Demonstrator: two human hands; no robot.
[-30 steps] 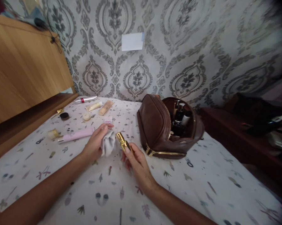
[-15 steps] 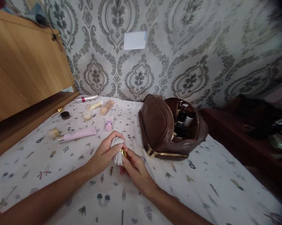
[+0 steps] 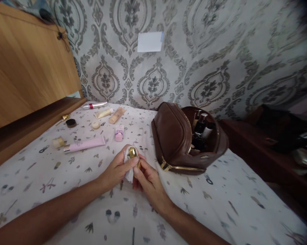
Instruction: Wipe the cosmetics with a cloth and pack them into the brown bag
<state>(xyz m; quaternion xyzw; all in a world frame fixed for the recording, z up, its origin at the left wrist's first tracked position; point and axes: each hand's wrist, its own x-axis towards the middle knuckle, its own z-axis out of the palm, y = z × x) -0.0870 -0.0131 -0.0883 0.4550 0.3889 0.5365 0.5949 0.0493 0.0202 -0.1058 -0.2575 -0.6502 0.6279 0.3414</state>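
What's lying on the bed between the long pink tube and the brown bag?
In the head view, a small pink tube lies between the long pink tube and the brown bag; otherwise bare patterned sheet.

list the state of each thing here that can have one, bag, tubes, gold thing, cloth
brown bag: unzipped, open, bottles inside
gold tube: held upright in right hand
white cloth: bunched in left hand, against the gold tube
long pink tube: lying flat, capped
small pink tube: lying on the bedsheet
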